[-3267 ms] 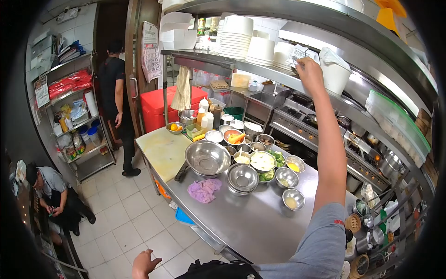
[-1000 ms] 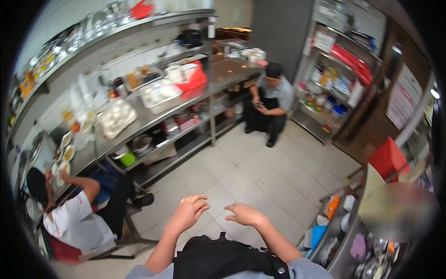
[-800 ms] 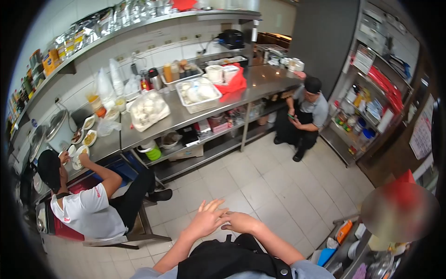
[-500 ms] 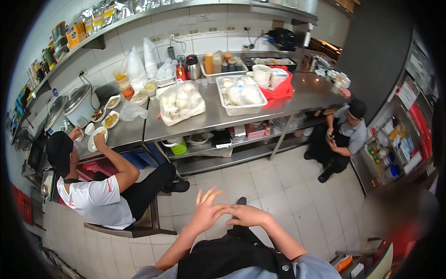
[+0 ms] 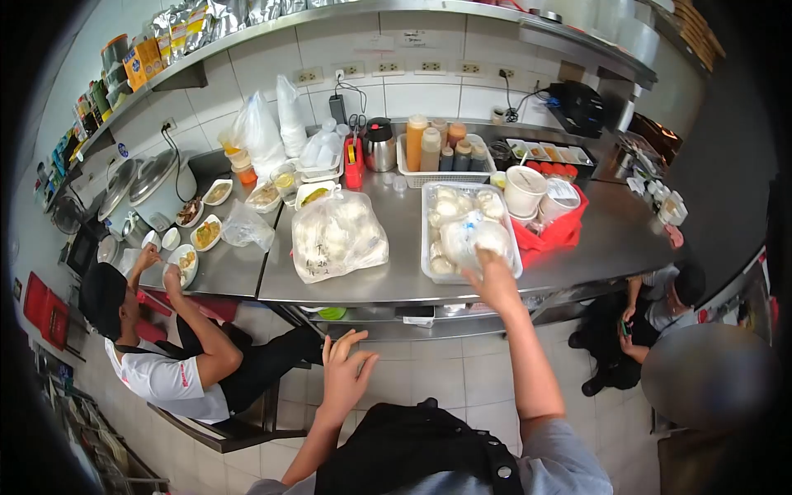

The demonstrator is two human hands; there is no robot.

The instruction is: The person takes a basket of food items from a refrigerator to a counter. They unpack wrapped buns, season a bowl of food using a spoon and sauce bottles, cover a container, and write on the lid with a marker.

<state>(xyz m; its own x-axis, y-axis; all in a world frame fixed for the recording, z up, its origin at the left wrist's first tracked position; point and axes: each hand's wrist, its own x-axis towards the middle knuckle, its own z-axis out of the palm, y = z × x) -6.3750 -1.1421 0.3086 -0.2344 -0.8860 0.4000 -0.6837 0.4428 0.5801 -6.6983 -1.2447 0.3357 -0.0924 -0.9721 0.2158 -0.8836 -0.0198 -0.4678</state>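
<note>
My right hand [image 5: 492, 279] is stretched over the front of a white plastic basket [image 5: 436, 271]. Its blurred fingertips overlap a clear plastic bag [image 5: 469, 239] lying there; whether they grip it cannot be made out. Round white dough-like pieces [image 5: 450, 200] surround the bag. Away from the counter, in front of my apron, my left hand [image 5: 345, 375] hangs with its fingers apart and nothing in it. To the left of the basket a full plastic bag [image 5: 338, 235] of white pieces, with writing on it, rests on the steel counter [image 5: 396, 285].
White tubs [image 5: 525, 191] in a red bag [image 5: 549, 239] stand right of the basket. Sauce bottles [image 5: 430, 150] and a thermos [image 5: 379, 145] line the back. A seated co-worker [image 5: 169, 371] eats at left; another person [image 5: 631, 330] sits at right.
My hands, touching each other before, have separated. The right one has reached forward to the basket, and the left has stayed low. My view has moved closer to the counter.
</note>
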